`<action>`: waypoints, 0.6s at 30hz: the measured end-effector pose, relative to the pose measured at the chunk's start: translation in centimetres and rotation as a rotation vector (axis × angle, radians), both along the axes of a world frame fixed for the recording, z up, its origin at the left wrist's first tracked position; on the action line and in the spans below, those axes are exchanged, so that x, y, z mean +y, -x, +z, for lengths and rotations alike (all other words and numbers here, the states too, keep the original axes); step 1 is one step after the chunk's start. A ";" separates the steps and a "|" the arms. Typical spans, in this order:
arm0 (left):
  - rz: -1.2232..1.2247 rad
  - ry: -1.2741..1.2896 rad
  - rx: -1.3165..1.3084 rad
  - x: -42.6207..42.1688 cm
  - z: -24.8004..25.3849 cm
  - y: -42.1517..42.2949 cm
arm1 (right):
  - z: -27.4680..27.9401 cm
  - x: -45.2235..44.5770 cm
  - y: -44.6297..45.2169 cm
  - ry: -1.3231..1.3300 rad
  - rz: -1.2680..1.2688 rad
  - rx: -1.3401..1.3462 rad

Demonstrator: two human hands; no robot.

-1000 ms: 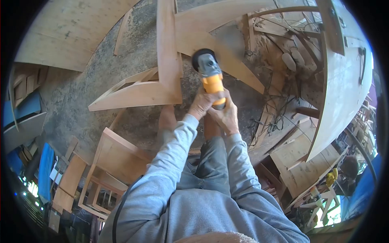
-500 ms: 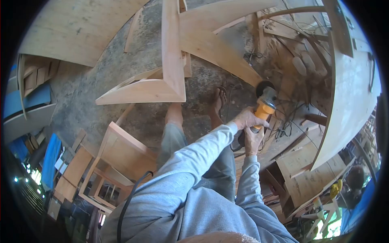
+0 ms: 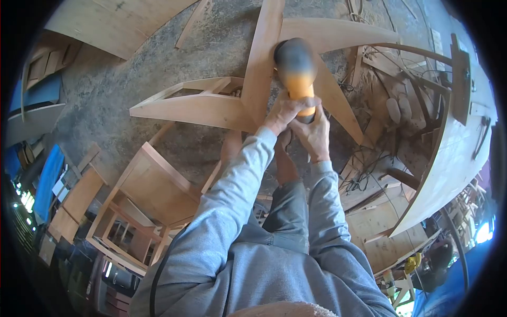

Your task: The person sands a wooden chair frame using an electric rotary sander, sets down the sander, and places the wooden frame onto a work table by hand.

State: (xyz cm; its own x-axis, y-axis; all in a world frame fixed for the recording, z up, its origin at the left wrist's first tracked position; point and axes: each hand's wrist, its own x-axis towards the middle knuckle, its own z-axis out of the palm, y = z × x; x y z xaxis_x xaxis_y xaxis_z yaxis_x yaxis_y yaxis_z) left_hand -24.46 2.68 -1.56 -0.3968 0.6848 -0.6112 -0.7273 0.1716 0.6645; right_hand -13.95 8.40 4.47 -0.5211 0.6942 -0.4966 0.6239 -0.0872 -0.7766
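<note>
The wooden frame point(image 3: 193, 110) is pale, smooth and matt, with visible grain. The floor point(image 3: 142, 68) looks like rough, mottled concrete. The power tool point(image 3: 300, 87) has a yellow-orange housing that looks like plastic; its blurred head hides its finish. The sweatshirt point(image 3: 285, 274) is soft, matt grey cloth, and the shorts point(image 3: 288, 216) are darker, creased cloth. The curved panel point(image 3: 449, 158) looks smooth with a faint sheen.
</note>
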 end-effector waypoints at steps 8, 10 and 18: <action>0.085 0.000 -0.120 -2.8 0.5 -4.4 | 1.0 -1.7 -3.3 -0.024 0.115 -0.039; 0.053 0.033 -0.123 -2.4 0.4 -4.3 | 1.3 -1.1 -3.0 -0.003 0.105 -0.028; 0.095 0.082 -0.148 -4.0 1.8 -3.8 | 2.2 -2.0 -2.5 0.012 0.178 -0.106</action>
State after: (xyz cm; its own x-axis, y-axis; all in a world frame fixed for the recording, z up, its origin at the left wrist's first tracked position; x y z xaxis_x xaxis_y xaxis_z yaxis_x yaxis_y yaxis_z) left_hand -20.65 -1.35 0.24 -0.3583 0.5943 -0.7201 -0.8318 0.1471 0.5353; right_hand -11.49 6.36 6.70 -0.5794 0.5892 -0.5632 0.7087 0.0229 -0.7051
